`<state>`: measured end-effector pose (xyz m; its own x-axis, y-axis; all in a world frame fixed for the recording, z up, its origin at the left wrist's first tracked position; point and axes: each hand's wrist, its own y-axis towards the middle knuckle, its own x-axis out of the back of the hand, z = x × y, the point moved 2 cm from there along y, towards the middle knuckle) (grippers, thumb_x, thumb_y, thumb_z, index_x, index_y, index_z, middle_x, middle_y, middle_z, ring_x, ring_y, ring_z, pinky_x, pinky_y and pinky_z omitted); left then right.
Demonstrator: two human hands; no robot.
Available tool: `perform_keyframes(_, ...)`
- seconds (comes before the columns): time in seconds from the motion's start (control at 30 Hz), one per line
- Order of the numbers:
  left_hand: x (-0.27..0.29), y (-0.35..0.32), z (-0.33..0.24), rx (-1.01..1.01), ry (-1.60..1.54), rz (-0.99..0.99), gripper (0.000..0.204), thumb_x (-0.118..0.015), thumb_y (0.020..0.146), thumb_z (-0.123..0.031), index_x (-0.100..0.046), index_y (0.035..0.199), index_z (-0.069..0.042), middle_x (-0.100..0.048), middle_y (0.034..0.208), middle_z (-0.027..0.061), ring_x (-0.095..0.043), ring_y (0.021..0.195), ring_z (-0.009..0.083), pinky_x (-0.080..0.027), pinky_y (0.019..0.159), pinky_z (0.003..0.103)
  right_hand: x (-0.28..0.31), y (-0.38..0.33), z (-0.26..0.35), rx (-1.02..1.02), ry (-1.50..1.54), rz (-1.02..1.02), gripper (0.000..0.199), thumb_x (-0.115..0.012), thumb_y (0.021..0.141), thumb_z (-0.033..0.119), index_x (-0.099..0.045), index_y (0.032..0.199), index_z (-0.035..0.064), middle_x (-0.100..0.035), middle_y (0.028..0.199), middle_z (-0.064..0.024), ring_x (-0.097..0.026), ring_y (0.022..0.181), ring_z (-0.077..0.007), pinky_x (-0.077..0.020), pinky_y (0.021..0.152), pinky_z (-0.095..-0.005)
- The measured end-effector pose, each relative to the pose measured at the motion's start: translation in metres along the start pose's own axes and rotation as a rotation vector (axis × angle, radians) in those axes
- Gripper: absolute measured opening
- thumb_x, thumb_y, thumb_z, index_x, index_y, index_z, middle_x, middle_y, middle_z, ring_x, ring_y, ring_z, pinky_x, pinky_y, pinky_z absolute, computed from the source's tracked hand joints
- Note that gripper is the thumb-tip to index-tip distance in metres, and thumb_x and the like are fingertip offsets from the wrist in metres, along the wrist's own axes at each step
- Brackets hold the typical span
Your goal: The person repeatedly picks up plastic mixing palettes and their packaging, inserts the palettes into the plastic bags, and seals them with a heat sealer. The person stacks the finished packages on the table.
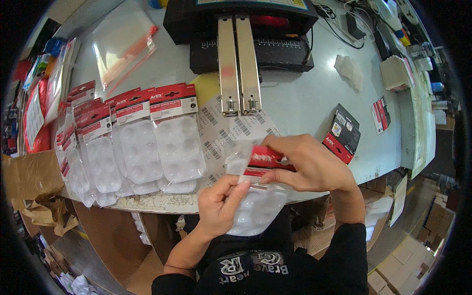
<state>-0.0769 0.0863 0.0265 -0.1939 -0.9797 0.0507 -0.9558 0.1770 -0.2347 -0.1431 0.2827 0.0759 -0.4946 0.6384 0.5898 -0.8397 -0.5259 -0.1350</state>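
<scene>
In front of my chest, past the table's near edge, hangs a white plastic paint palette [256,212] with round wells, in a clear bag. My left hand [216,202] pinches the bag's upper left side between thumb and fingers. From the right, my right hand [309,164] grips a red and white header card [259,161] at the top of the bag. Whether the card is inside the bag's mouth or over it, I cannot tell. Several bagged palettes [179,147] with red header cards lie in overlapping rows to the left.
A black machine [275,29] with two metal arms [241,69] stands at the back. Barcode label sheets [216,140] lie beneath the arms. Clear bags [123,46] sit back left. Black and red cards [343,132] lie right of my hands. Cardboard boxes [110,238] stand below the table.
</scene>
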Motion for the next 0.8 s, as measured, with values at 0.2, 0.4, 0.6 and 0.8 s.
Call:
perform_keyframes(0.2,0.012,0.003,0.007,-0.03,-0.106,-0.299,0.017,-0.058,0.092,-0.01,-0.064,0.091,0.006,-0.06,0.072,-0.0004,-0.048,0.068,0.0036,-0.039,0.06,0.018,-0.016,-0.02,-0.018,-0.465,0.369,-0.091,0.033,-0.076,0.077,0.027,-0.069,0.084,-0.0045,-0.065,0.066,-0.0089,-0.06,0.06,-0.0091,-0.0456,0.054,-0.0239)
perform_keyframes(0.4,0.011,0.006,0.012,-0.042,-0.15,-0.361,0.018,-0.057,0.092,-0.01,-0.064,0.091,0.007,-0.061,0.074,-0.0002,-0.047,0.067,0.0036,-0.037,0.059,0.018,-0.036,-0.032,-0.029,-0.55,0.673,-0.215,0.023,-0.069,0.084,0.017,-0.07,0.088,-0.0048,-0.065,0.069,-0.0079,-0.06,0.058,-0.009,-0.0474,0.055,-0.0224)
perform_keyframes(0.6,0.011,0.007,0.012,-0.038,-0.131,-0.387,0.019,-0.057,0.092,-0.01,-0.064,0.088,0.007,-0.06,0.072,-0.0007,-0.045,0.065,0.0033,-0.036,0.058,0.017,-0.046,-0.035,-0.026,-0.48,0.804,-0.316,0.017,-0.067,0.084,0.009,-0.066,0.088,-0.0082,-0.065,0.071,-0.0097,-0.06,0.056,-0.0108,-0.0474,0.053,-0.0216)
perform_keyframes(0.8,0.014,0.006,0.002,-0.019,-0.069,-0.283,0.022,-0.051,0.096,-0.015,-0.06,0.088,0.003,-0.058,0.074,0.0012,-0.046,0.07,0.0051,-0.038,0.062,0.021,-0.054,-0.039,-0.02,-0.496,1.009,-0.334,0.013,-0.064,0.084,0.008,-0.061,0.08,-0.0037,-0.06,0.065,-0.0067,-0.055,0.052,-0.0109,-0.0419,0.048,-0.0211)
